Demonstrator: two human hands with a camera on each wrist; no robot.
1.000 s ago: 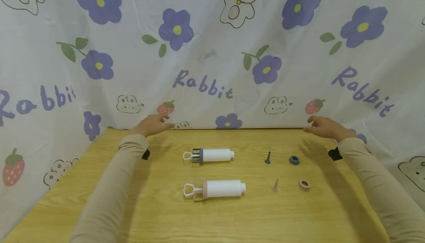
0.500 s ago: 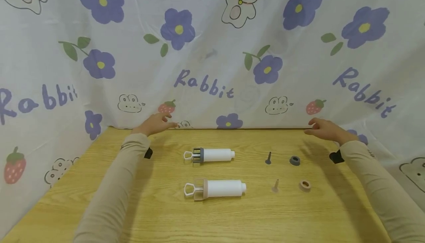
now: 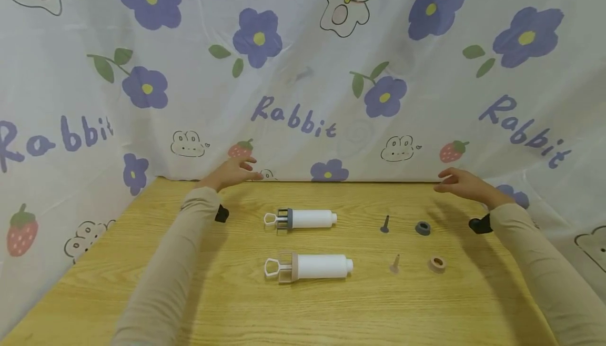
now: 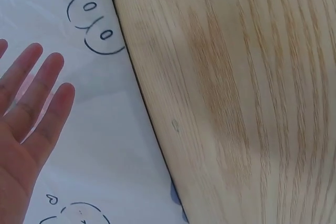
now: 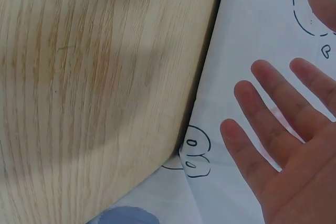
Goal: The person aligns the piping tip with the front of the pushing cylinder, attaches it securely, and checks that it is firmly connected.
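Note:
My left hand (image 3: pixel 232 171) hovers above the table's far left edge, holding nothing; in the left wrist view its fingers (image 4: pixel 50 72) are spread and straight. Over the far right edge is my right hand (image 3: pixel 464 183), also bare, with extended fingers (image 5: pixel 273 90) in the right wrist view. Between them lie two white syringe-like tubes with loop-handled plungers: one with a grey collar (image 3: pixel 311 219), and nearer, a larger one with a beige collar (image 3: pixel 323 266). To their right stand a thin grey nozzle (image 3: pixel 385 225) and a beige nozzle (image 3: pixel 395 264), beside a grey ring (image 3: pixel 423 227) and a beige ring (image 3: pixel 436 264).
The wooden table (image 3: pixel 236 314) meets a white curtain (image 3: pixel 293 151) printed with flowers and rabbits at the back and sides. A black wrist mount shows under each sleeve, one at the left (image 3: pixel 221 213) and one at the right (image 3: pixel 481 224).
My left hand has moved a little to the right, its fingers spreading slightly. The right hand has barely moved. The head view has shifted slightly; the parts on the table stay in place.

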